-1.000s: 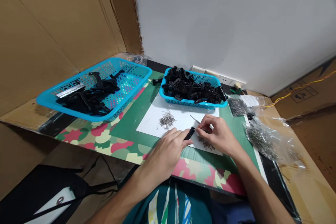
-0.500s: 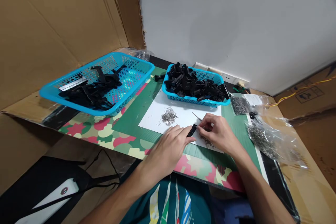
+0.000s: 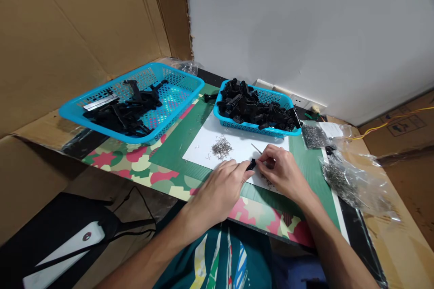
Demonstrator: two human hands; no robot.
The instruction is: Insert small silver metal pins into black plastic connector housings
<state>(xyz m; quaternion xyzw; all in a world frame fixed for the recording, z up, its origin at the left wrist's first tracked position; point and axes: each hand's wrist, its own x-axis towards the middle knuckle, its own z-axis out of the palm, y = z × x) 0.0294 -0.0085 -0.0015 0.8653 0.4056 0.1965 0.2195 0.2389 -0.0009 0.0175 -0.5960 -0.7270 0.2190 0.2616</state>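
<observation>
My left hand (image 3: pixel 224 187) is closed around a small black plastic part (image 3: pixel 251 165), with one end of it poking out past the thumb and forefinger. Against that end, the thumb and forefinger of my right hand (image 3: pixel 280 167) are pinched together; whatever sits between them is too small to make out. A thin metal rod (image 3: pixel 257 148) sticks out beside the right fingers, and I cannot tell whether it is held or lies on the paper. Under the right hand is a pile of small metal pieces (image 3: pixel 267 182), partly covered. Another pile of fine metal pieces (image 3: pixel 221 147) lies on the white paper (image 3: pixel 198 149).
A blue basket (image 3: pixel 257 132) heaped with black parts stands behind my hands. At the left, a larger blue basket (image 3: pixel 135 137) holds black parts and a silver bar. Plastic bags of metal pieces (image 3: pixel 339 178) lie at the right. A power strip (image 3: pixel 300 100) runs along the wall.
The view has shifted slightly. My right fingers remain at the end of the black part, and less of that part shows between the hands.
</observation>
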